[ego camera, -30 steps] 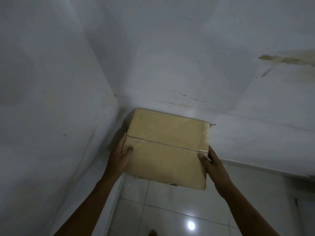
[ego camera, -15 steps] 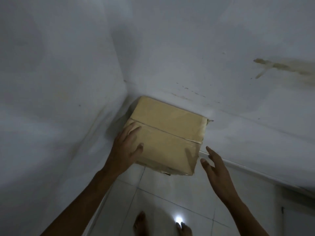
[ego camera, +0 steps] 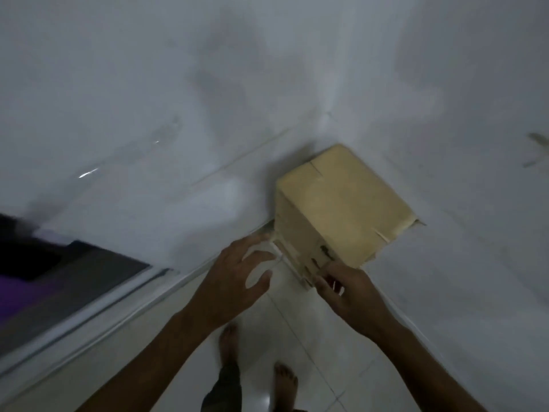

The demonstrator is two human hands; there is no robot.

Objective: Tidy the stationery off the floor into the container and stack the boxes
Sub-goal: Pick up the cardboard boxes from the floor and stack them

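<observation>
Your cardboard box sat in the corner where two white walls met, its tan top flat and squarish with softened, slightly worn corners; a short slit showed near its far edge and another near the right one, where a torn flap stuck out against the wall; the near face was paler, scuffed, and carried a few small dark marks; whether it rested on another box beneath, you could not have told from this view, since blur hid its base.

Your left hand hovered just left of the box's lower edge, fingers spread wide and gently bent, holding nothing; the fingertips lay close to the lower left corner of the cardboard, though contact was not clear; your right hand sat at the lower near corner of the box, its fingers curled inward towards the cardboard; whether they gripped the edge or only touched it, you could not tell through the motion blur.

The floor was glossy pale tile with thin grout lines; your bare feet stood on it below the hands; at the left, a dark grey and purple panel with a pale frame ran along the wall, smeared by blur; the paint on the walls looked matte, with faint grey smudges.
</observation>
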